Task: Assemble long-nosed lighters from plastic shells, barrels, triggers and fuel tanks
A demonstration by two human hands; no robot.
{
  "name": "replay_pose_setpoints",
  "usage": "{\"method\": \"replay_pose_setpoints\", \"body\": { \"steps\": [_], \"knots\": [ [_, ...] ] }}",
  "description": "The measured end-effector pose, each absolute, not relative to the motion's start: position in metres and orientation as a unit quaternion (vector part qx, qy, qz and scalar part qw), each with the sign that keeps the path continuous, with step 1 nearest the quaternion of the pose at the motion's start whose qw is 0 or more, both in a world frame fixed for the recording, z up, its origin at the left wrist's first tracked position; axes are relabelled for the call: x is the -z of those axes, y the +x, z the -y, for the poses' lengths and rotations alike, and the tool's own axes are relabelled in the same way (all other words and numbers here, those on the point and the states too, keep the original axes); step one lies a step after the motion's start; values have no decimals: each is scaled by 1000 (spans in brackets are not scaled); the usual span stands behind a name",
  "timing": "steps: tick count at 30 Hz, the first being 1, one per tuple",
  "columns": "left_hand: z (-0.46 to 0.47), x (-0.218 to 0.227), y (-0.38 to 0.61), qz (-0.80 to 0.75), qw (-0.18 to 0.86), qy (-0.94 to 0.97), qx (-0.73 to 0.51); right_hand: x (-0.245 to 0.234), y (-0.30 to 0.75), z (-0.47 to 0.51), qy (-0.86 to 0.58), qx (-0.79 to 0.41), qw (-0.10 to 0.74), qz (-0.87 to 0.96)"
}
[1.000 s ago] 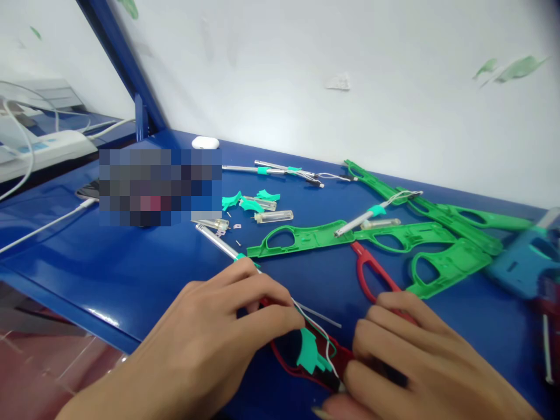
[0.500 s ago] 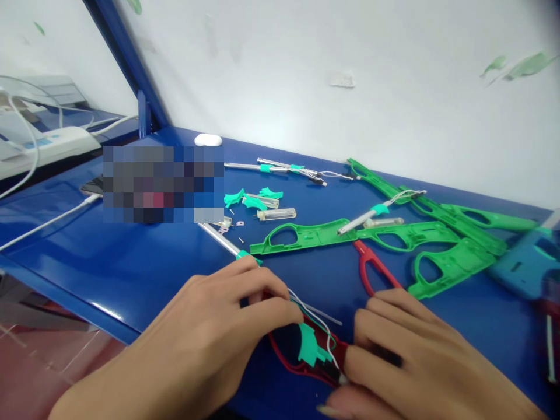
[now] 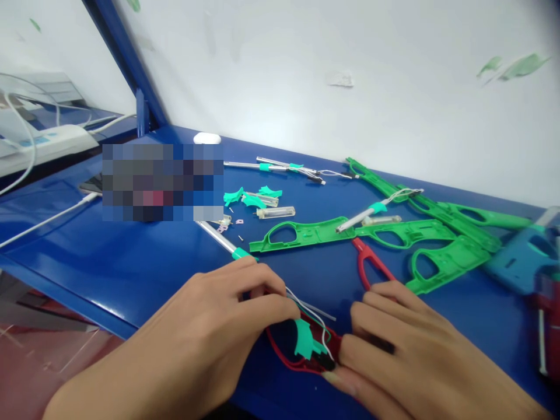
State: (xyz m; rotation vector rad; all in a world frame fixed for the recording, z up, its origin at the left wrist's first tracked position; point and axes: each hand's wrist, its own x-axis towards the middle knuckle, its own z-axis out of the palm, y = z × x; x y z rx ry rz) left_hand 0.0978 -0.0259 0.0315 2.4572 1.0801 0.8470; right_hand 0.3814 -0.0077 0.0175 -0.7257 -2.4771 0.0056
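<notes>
My left hand (image 3: 205,326) is closed on the left part of a red lighter casing (image 3: 276,353), thumb and forefinger pinched at its upper edge. My right hand (image 3: 394,344) has curled fingers round the casing's right end, its thumb pressing near a small black part (image 3: 326,361). Inside the open casing sits a teal trigger (image 3: 305,338). A white wire (image 3: 324,328) and a thin green one loop along the casing. Beyond my left fingers a silver lighter tube (image 3: 215,234) with a teal piece (image 3: 243,254) sticks out; its near end is hidden. Another red casing half (image 3: 363,265) lies behind my right hand.
Green casing halves (image 3: 306,236) lie across the blue table (image 3: 131,262). Silver tubes (image 3: 245,166), loose teal triggers (image 3: 254,201) and clear fuel tanks (image 3: 276,213) lie farther back. Blue casings (image 3: 518,262) sit at right. A white power strip (image 3: 56,143) is at far left.
My right thumb has moved up onto the casing beside the black part, and the white wire's end there is now less visible. My left hand keeps its grip. The view has shifted slightly.
</notes>
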Motion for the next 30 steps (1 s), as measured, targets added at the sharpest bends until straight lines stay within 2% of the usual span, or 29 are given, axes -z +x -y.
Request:
{"method": "replay_pose_setpoints", "body": {
  "steps": [5, 13, 20, 30],
  "knots": [
    [24, -34, 97, -380, 185, 861, -282, -24, 381, 9, -291, 32, 189, 937],
    [28, -37, 98, -400, 203, 853, -268, -26, 377, 10, -307, 41, 177, 934],
    [35, -39, 103, -411, 152, 861, -259, -25, 378, 10, -312, 38, 176, 933],
    [38, -34, 100, -411, 196, 854, -250, -19, 378, 7, -318, 27, 170, 932]
  ]
}}
